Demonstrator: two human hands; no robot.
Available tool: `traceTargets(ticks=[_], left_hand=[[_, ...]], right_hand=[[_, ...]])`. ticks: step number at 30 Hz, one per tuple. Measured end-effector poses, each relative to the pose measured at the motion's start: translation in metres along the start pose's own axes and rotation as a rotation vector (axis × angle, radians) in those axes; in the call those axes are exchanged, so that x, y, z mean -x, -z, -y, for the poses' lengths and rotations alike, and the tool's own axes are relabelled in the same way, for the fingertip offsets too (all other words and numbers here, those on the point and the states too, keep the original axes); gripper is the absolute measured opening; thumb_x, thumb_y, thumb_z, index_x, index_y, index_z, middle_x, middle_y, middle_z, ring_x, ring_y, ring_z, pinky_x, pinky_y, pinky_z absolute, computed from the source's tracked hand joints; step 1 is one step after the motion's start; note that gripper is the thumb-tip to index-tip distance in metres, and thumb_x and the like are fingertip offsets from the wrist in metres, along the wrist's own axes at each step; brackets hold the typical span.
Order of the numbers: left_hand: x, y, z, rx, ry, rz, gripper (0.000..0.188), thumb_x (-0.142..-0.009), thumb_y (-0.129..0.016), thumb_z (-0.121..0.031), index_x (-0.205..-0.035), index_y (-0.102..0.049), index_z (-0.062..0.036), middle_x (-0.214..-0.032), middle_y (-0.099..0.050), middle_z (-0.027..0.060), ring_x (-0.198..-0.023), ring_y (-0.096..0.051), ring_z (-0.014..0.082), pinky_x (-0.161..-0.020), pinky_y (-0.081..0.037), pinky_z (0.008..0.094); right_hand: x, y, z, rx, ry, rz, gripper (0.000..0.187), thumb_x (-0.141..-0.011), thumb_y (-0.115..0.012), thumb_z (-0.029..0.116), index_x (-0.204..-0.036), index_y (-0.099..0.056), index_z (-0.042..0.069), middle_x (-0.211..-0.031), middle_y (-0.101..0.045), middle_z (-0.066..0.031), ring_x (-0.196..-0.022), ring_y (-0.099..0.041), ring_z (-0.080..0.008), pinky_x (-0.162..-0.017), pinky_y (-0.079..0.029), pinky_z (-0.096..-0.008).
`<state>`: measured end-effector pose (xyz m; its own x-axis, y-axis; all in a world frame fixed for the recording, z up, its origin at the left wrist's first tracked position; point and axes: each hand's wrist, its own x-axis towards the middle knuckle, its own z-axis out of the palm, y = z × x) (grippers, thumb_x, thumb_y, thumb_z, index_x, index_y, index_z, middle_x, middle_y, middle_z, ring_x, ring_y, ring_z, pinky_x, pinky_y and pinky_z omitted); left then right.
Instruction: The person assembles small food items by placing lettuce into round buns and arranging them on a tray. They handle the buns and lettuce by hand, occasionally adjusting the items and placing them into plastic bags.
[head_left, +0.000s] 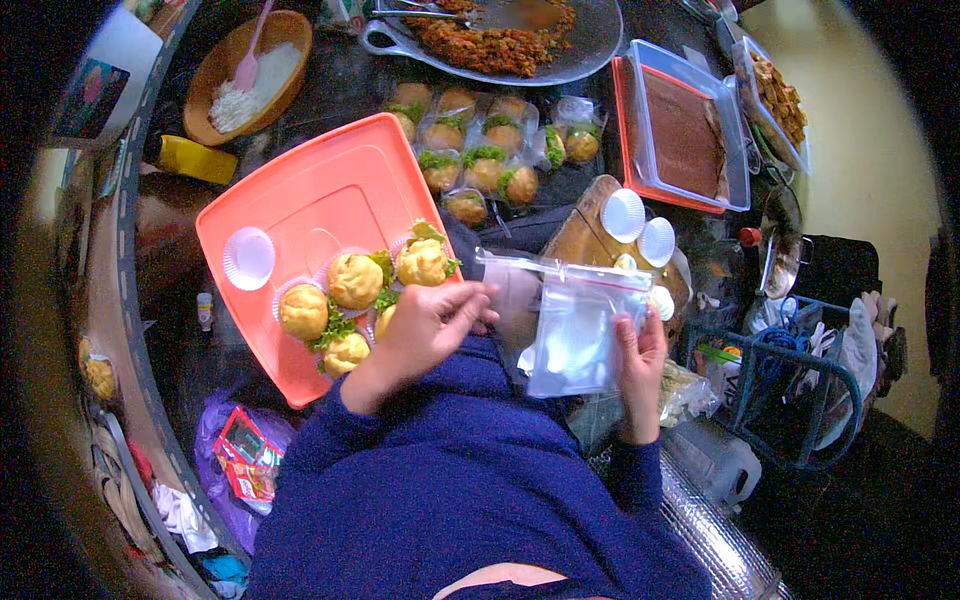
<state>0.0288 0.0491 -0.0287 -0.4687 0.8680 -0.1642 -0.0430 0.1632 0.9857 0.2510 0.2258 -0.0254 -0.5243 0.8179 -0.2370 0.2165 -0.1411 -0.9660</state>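
Note:
My right hand (642, 370) grips a stack of clear zip bags (578, 345) by its right side, thumb over the front. At the left edge of a thin translucent bag (515, 290), beside that stack, the fingers of my left hand (438, 322) are pressed together. Under my left wrist lies an orange plastic lid (300, 185). On it sit several golden filled buns, among them one bun (354, 281) in a paper cup with green lettuce, and my left hand partly hides others. An empty white paper cup (248, 258) stands at the lid's left.
Beyond the lid are several bagged buns (484, 170). A pan of reddish-brown filling (490, 40) and a wooden bowl of white food (250, 75) stand farther back. Right are a wooden board (580, 225) with paper cups, a tub of brown food (675, 130) and a blue-grey basket (790, 385).

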Motion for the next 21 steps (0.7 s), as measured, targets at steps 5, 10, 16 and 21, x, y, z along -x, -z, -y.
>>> traceTargets(ticks=[5, 10, 16, 21], left_hand=[[-0.005, 0.02, -0.002, 0.292, 0.114, -0.019, 0.014, -0.092, -0.059, -0.009, -0.096, -0.064, 0.0034, -0.084, -0.07, 0.0084, -0.077, -0.066, 0.0109, -0.069, -0.054, 0.0234], [-0.002, 0.026, -0.006, 0.319, 0.085, -0.05, 0.013, -0.09, -0.063, -0.009, -0.084, -0.059, 0.0016, -0.084, -0.069, 0.0094, -0.076, -0.066, 0.0111, -0.07, -0.054, 0.0239], [0.004, 0.02, -0.018, 0.384, 0.072, 0.11, 0.013, -0.093, -0.058, -0.008, -0.083, -0.053, -0.0012, -0.084, -0.069, 0.0079, -0.068, -0.063, 0.0099, -0.063, -0.053, 0.0243], [0.014, 0.009, -0.033, 0.085, -0.101, 0.153, 0.019, -0.089, -0.061, -0.008, -0.108, -0.064, -0.0051, -0.075, -0.069, 0.0067, -0.07, -0.068, 0.0117, -0.062, -0.052, 0.0252]], right_hand=[[-0.008, 0.022, 0.011, 0.554, 0.082, 0.32, 0.028, -0.089, -0.064, 0.012, -0.112, -0.054, 0.0, -0.083, -0.064, -0.0055, -0.067, -0.057, -0.0123, -0.06, -0.045, -0.0271], [-0.002, -0.001, 0.015, 1.034, 0.28, 0.25, 0.036, -0.079, -0.07, 0.01, -0.112, -0.056, 0.001, -0.101, -0.057, -0.0168, -0.091, -0.058, -0.0348, -0.078, -0.049, -0.0387], [-0.013, -0.024, 0.052, 0.812, 0.336, 0.149, 0.046, -0.076, -0.074, 0.015, -0.117, -0.056, 0.003, -0.113, -0.056, -0.0116, -0.105, -0.056, -0.026, -0.086, -0.046, -0.0361], [-0.017, -0.058, 0.071, 0.465, 0.28, 0.665, 0.041, -0.076, -0.075, 0.013, -0.111, -0.057, 0.002, -0.115, -0.056, -0.0087, -0.106, -0.055, -0.019, -0.083, -0.046, -0.0306]])
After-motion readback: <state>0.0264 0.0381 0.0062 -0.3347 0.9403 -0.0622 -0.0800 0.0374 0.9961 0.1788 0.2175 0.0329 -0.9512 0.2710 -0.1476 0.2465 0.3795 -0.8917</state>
